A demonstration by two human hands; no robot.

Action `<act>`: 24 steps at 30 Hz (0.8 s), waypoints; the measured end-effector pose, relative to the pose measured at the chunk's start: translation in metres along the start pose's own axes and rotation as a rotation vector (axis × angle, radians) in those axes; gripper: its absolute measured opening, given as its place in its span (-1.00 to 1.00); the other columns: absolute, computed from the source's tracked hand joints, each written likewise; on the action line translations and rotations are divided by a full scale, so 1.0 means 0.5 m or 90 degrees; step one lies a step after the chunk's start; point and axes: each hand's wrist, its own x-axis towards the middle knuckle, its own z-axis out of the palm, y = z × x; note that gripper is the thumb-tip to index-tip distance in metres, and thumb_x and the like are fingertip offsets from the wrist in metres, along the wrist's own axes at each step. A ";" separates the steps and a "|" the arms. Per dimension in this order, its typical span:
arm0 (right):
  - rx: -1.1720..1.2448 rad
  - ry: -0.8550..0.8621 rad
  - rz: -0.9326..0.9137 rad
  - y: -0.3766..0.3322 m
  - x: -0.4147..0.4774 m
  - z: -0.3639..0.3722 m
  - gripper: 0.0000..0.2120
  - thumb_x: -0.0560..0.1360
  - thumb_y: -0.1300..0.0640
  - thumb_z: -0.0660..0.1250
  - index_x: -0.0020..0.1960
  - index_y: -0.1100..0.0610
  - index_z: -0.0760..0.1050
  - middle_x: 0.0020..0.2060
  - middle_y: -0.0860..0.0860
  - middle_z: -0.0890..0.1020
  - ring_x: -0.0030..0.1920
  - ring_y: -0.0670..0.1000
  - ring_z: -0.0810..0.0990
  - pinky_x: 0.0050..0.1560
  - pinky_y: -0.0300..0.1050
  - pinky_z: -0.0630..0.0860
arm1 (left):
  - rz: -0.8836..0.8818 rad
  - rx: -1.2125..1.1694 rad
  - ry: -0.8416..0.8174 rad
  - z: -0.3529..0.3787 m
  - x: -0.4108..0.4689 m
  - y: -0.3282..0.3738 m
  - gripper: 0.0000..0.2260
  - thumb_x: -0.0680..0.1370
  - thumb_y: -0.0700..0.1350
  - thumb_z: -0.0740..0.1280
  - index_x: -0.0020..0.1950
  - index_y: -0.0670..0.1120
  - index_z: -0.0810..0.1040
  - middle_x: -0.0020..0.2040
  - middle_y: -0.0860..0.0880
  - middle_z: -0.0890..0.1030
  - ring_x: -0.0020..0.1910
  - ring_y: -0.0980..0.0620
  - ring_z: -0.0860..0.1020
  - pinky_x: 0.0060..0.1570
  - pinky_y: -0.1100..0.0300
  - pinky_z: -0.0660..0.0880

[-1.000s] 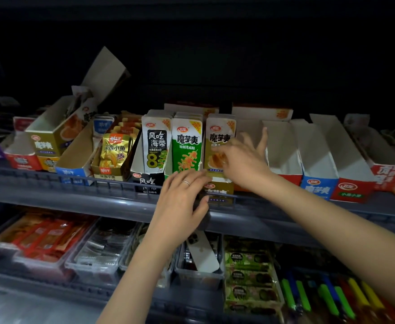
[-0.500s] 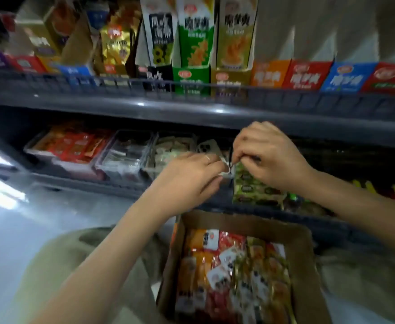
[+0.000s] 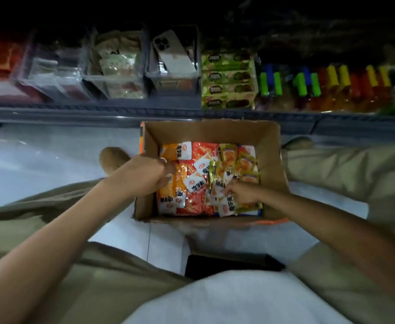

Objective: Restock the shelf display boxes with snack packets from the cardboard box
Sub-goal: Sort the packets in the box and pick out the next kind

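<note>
Reaching into cardboard box [image 3: 271,160] on floor: my left hand [image 3: 149,175] curled onto orange packets [image 3: 172,190], right hand [image 3: 241,192] pinching gold packets [image 3: 217,183]. Light, slippery, crinkly film; I'd grip sealed edges, in bunches.

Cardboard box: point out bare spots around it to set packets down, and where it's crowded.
Bare floor lies left of the cardboard box, below the shelf edge. A smaller bare patch sits between the box's near wall and the lap. Inside, packets cover the bottom, with left hand and right hand in them. The shelf bins are full; one holds a phone.
</note>
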 end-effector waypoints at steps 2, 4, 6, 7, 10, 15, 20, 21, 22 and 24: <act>-0.062 0.037 -0.002 0.000 0.015 0.029 -0.41 0.43 0.46 0.18 0.42 0.12 0.28 0.34 0.08 0.30 0.04 0.10 0.51 -0.33 -0.11 0.41 | -0.003 0.004 -0.013 0.016 0.000 0.001 -0.74 0.61 0.00 0.11 0.23 0.03 0.48 0.04 -0.01 0.59 -0.05 0.01 0.57 -0.05 0.10 0.52; -0.148 0.087 -0.036 -0.012 0.030 0.047 -0.30 0.40 0.47 0.23 0.47 0.12 0.15 0.46 0.06 0.15 0.12 0.12 0.48 -0.38 -0.15 0.35 | -0.015 -0.007 -0.032 0.028 -0.002 0.004 -0.72 0.61 -0.01 0.14 0.30 0.05 0.46 0.09 0.00 0.59 0.00 0.01 0.58 -0.02 0.09 0.52; -0.201 0.131 -0.053 -0.027 0.050 0.060 -0.23 0.38 0.45 0.28 0.50 0.11 0.08 0.50 0.09 0.06 0.18 0.15 0.46 -0.26 -0.11 0.44 | -0.026 -0.006 -0.045 0.033 -0.003 0.007 -0.69 0.61 0.00 0.16 0.35 0.07 0.43 0.15 0.00 0.58 0.07 0.01 0.56 0.04 0.11 0.52; -0.215 0.149 -0.054 -0.035 0.059 0.065 -0.21 0.39 0.43 0.29 0.51 0.11 0.06 0.51 0.10 0.04 0.22 0.17 0.43 -0.20 -0.09 0.45 | -0.029 -0.004 -0.047 0.033 -0.003 0.009 -0.69 0.62 0.01 0.15 0.36 0.08 0.41 0.17 0.00 0.57 0.09 0.02 0.56 0.06 0.15 0.51; -0.259 0.177 -0.052 -0.063 0.074 0.064 -0.40 0.51 0.34 0.23 0.50 0.14 0.14 0.50 0.10 0.11 0.23 0.17 0.44 -0.09 -0.05 0.53 | -0.034 -0.005 -0.032 0.031 -0.004 0.013 -0.68 0.63 0.00 0.13 0.39 0.07 0.39 0.23 0.01 0.55 0.13 0.03 0.54 0.04 0.24 0.44; -0.365 0.210 -0.059 -0.093 0.091 0.040 -0.56 0.48 0.37 0.24 0.35 0.23 0.39 0.46 0.14 0.20 0.27 0.16 0.41 0.00 -0.03 0.54 | -0.056 -0.014 -0.036 0.031 -0.001 0.010 -0.70 0.64 -0.01 0.14 0.36 0.05 0.42 0.24 0.01 0.54 0.14 0.04 0.54 0.08 0.24 0.44; -0.347 0.257 -0.049 -0.069 0.090 0.016 -0.55 0.42 0.42 0.30 0.30 0.24 0.43 0.34 0.13 0.38 0.23 0.12 0.43 0.03 -0.02 0.56 | -0.050 -0.032 -0.033 0.029 -0.002 0.004 -0.69 0.63 -0.03 0.15 0.38 0.04 0.41 0.25 0.00 0.54 0.14 0.03 0.54 0.06 0.23 0.44; -0.335 0.278 -0.061 -0.059 0.088 0.012 -0.59 0.43 0.41 0.29 0.25 0.21 0.47 0.27 0.11 0.45 0.20 0.10 0.46 0.01 -0.04 0.56 | -0.047 -0.044 -0.030 0.031 -0.001 0.003 -0.69 0.63 -0.03 0.15 0.38 0.03 0.41 0.25 0.00 0.54 0.14 0.03 0.54 0.04 0.24 0.43; -0.311 0.296 -0.075 -0.050 0.084 0.008 -0.64 0.45 0.39 0.27 0.22 0.18 0.49 0.20 0.09 0.51 0.17 0.07 0.50 0.02 -0.07 0.56 | -0.046 -0.064 -0.029 0.035 0.001 0.001 -0.69 0.63 -0.04 0.16 0.38 0.02 0.41 0.25 0.00 0.55 0.14 0.02 0.53 0.03 0.25 0.41; -0.216 0.343 -0.086 -0.038 0.073 0.000 -0.77 0.52 0.32 0.23 0.14 0.14 0.51 0.03 0.04 0.59 0.06 0.01 0.57 -0.01 -0.14 0.56 | -0.039 -0.112 -0.026 0.047 0.002 -0.002 -0.68 0.62 -0.05 0.19 0.38 0.02 0.41 0.27 0.00 0.52 0.17 0.02 0.52 0.03 0.25 0.39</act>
